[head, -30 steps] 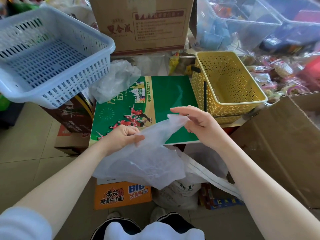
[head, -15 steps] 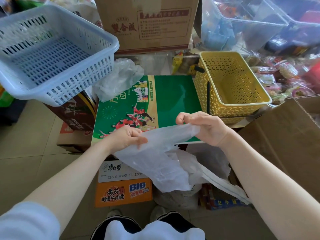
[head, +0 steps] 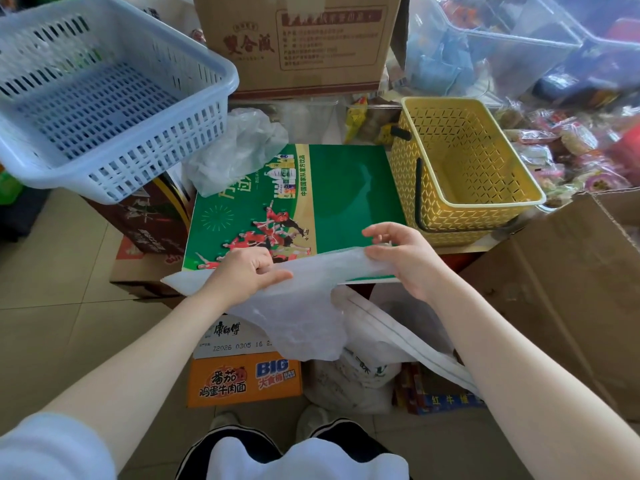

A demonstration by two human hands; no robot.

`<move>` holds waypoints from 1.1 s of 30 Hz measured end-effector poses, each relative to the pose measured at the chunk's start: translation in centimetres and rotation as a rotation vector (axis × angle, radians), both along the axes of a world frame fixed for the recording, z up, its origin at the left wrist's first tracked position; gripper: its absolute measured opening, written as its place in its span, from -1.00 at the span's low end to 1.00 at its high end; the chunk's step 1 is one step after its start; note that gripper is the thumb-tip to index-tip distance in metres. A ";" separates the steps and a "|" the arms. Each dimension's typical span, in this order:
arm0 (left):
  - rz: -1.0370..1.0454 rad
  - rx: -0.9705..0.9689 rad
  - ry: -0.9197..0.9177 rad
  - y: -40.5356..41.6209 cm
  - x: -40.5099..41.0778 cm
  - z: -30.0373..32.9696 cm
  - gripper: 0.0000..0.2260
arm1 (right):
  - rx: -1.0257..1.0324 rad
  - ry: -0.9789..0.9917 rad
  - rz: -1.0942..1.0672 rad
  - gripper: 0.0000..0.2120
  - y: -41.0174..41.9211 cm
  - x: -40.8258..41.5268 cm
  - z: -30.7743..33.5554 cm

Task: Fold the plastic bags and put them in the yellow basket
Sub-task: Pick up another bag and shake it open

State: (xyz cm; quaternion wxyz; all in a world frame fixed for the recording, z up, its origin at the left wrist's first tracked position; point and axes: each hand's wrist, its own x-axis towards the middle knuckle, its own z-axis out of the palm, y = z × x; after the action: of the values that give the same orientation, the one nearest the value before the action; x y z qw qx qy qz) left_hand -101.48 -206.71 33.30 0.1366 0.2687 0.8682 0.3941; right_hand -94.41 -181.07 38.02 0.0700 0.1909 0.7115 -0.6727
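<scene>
A translucent white plastic bag point(head: 294, 303) is stretched between a person's two hands at the near edge of a green printed box point(head: 294, 209), its top edge pulled into a band along the box's front and the rest hanging loose below, in front of stacked cartons. The left hand point(head: 242, 271) is curled closed, thumb and fingers pinching the bag's upper edge, with a corner of the film sticking out past the wrist to the left. The right hand point(head: 398, 254) grips the other end, thumb under and fingers over the film, the index finger lifted slightly clear. The yellow basket point(head: 485, 216) stands just beside the green box on its right, upright, its dark handle folded down against the near wall; nothing can be seen inside it. A second, crumpled plastic bag point(head: 239, 150) rests on the far left corner of the green box. A pale blue basket point(head: 104, 98) sits tilted on boxes at upper left, and a brown cardboard carton point(head: 301, 46) stands behind. An orange noodle carton point(head: 242, 379) lies on the tiled floor point(head: 52, 271) below the hanging bag, next to a white sack point(head: 356, 379). An open cardboard box point(head: 571, 289) fills the right side, with packaged snacks point(head: 571, 147) heaped beyond the yellow basket.
</scene>
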 end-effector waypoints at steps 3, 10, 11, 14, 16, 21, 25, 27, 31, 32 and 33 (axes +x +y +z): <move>-0.006 -0.095 -0.056 -0.2 0.3 -0.2 -0.60 | 0.101 0.079 0.044 -0.61 -0.4 0.0 0.2; -0.082 0.008 -0.268 2.4 0.8 -0.6 -0.79 | -0.083 0.094 0.164 -0.66 -2.3 0.1 0.9; -0.085 0.028 -0.251 2.8 0.8 -0.7 -0.77 | -0.119 0.082 0.156 -0.67 -2.2 0.0 0.8; -0.053 0.057 -0.232 3.1 0.8 -1.1 -0.59 | 0.124 0.029 0.108 -0.74 -1.2 -0.7 0.5; -0.047 0.048 -0.201 2.8 0.5 -1.2 -0.60 | 0.303 -0.004 0.012 -0.82 -0.5 -1.1 0.0; -0.073 -0.058 -0.313 0.8 -0.8 -0.9 -0.57 | 0.208 0.021 -0.379 -0.87 1.0 -2.4 -0.8; -0.101 -0.217 -0.237 -0.3 -2.6 0.1 -0.66 | -0.070 -0.033 -0.618 -0.90 2.2 -4.5 -0.5; -0.053 -0.300 -0.060 -0.2 -4.4 0.9 -0.74 | -0.159 -0.028 -0.549 -0.64 2.3 -5.5 -0.9; 0.037 -0.510 0.321 2.6 -9.8 3.7 -0.73 | 0.270 0.078 -0.228 -0.53 0.0 -5.8 -1.9; 0.041 -0.543 0.395 3.6 -11.3 4.4 -0.71 | 0.417 0.141 -0.129 -0.58 -0.7 -5.4 -2.4; 0.041 -0.580 0.461 4.6 -12.7 4.9 -0.69 | 0.555 0.201 -0.033 -0.62 -1.4 -5.0 -3.0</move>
State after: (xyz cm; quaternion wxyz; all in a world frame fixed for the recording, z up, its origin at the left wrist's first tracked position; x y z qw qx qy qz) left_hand -114.16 -202.10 38.20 0.0000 0.2832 0.9570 0.0633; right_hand -99.41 -182.46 35.01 -0.0666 0.1467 0.8684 -0.4689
